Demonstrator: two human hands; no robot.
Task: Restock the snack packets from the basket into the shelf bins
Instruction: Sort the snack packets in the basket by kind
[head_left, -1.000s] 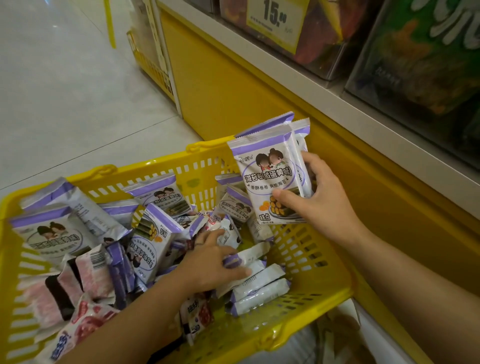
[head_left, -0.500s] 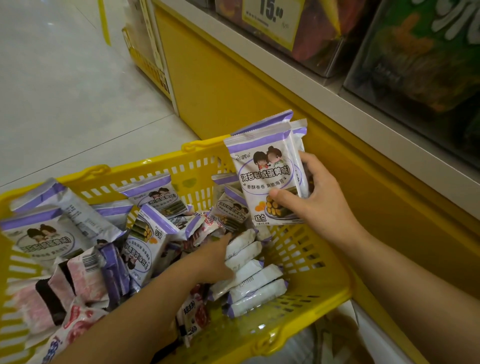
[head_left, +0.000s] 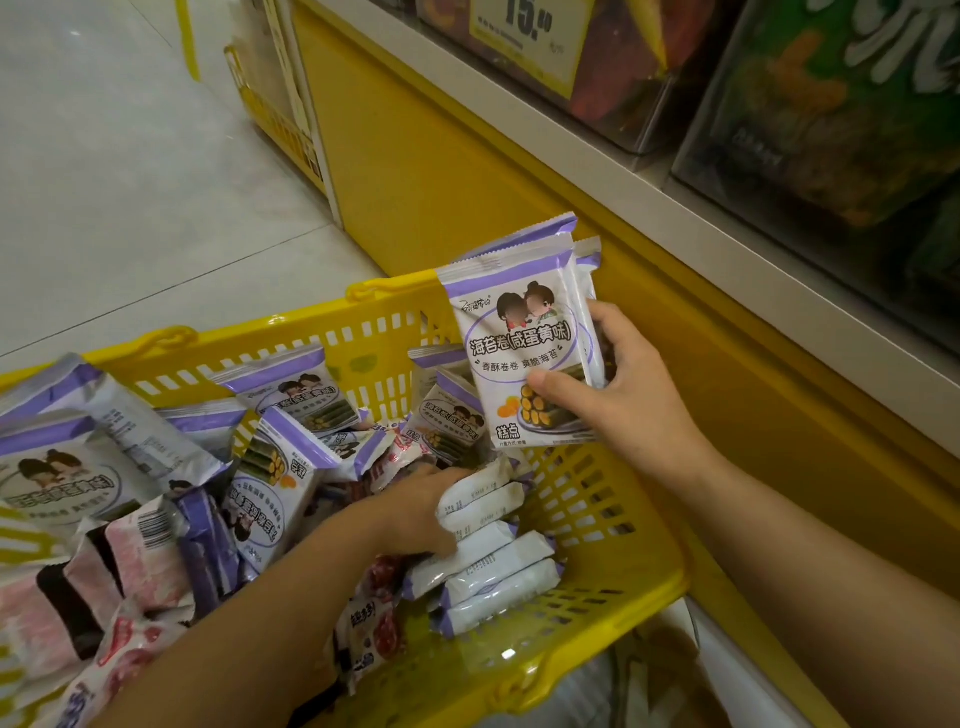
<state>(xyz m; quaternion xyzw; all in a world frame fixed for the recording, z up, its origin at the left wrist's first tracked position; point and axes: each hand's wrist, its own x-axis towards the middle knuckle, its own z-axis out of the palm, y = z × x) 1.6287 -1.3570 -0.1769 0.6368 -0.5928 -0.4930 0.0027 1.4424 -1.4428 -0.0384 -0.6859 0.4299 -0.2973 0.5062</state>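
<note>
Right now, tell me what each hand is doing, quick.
Left hand: closed round the white packets in the basket.
Right hand: closed, holding a stack of purple packets above the basket.

One wide-angle view, worn on the person's head, facing forward and steeply down; it sits close above a yellow basket (head_left: 597, 519), which fills the lower half of the frame; the yellow shelf base (head_left: 441, 182) and shelf bins (head_left: 831, 104) slant across the upper right corner; pale floor (head_left: 130, 182) fills the upper left corner.
</note>
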